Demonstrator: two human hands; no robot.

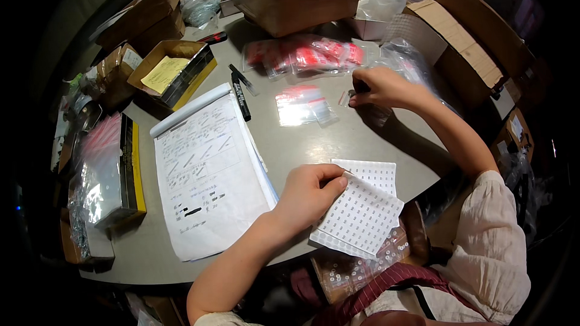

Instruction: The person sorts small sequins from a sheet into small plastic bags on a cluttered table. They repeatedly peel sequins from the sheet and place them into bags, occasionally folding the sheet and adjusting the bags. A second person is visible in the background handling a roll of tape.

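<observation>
Maroon striped cloth (pixel 386 282) lay nearest, below table's (pixel 290 148) near edge. Left hand (pixel 309 190) had grip clamped — thumb over finger — on white printed sheets (pixel 364 214), which overhung that edge. Right hand (pixel 380 89) curled over table, right of small clear bags (pixel 296 108); could not tell whether its grip held anything. Notebook (pixel 205 172) lay left of sheets.

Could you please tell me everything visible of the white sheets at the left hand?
The white sheets look like thin paper, with rows of small dark printed marks. At least two overlap unevenly; the front one is slightly curved. The left hand pinches its upper-left part, near the front edge of the table.
</observation>
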